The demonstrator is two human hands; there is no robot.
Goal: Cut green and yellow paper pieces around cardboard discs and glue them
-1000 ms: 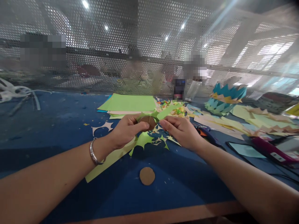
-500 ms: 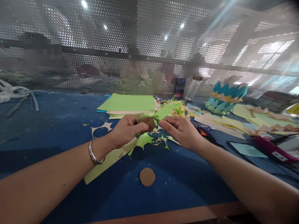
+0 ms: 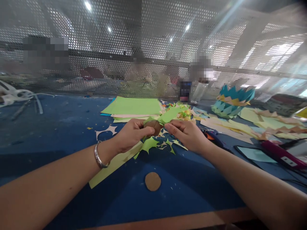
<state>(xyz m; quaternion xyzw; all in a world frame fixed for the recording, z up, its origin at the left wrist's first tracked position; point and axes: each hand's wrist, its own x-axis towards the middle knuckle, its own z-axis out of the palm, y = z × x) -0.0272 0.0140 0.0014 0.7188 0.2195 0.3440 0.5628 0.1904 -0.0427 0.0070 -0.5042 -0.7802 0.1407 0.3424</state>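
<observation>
My left hand (image 3: 133,134) is closed on a round brown cardboard disc (image 3: 153,126), its thumb lying across the face. Green paper (image 3: 171,114) sticks out from around the disc toward the right. My right hand (image 3: 187,132) pinches the edge of that green paper between thumb and fingers. Below both hands lie green paper offcuts (image 3: 150,145) with curved cut edges. A second cardboard disc (image 3: 153,181) rests flat on the blue table, nearer to me. Under my left wrist is a pale yellow-green paper strip (image 3: 100,177).
A stack of green sheets (image 3: 137,106) lies behind my hands. To the right are a blue zigzag paper basket (image 3: 232,100), loose paper strips (image 3: 227,127), and a magenta power strip (image 3: 283,155) with cables. A perforated screen (image 3: 107,64) stands along the back.
The view has shifted slightly, so things on the table appear a little further right. Both hands keep their grip on the disc and the green paper, almost unmoved.
</observation>
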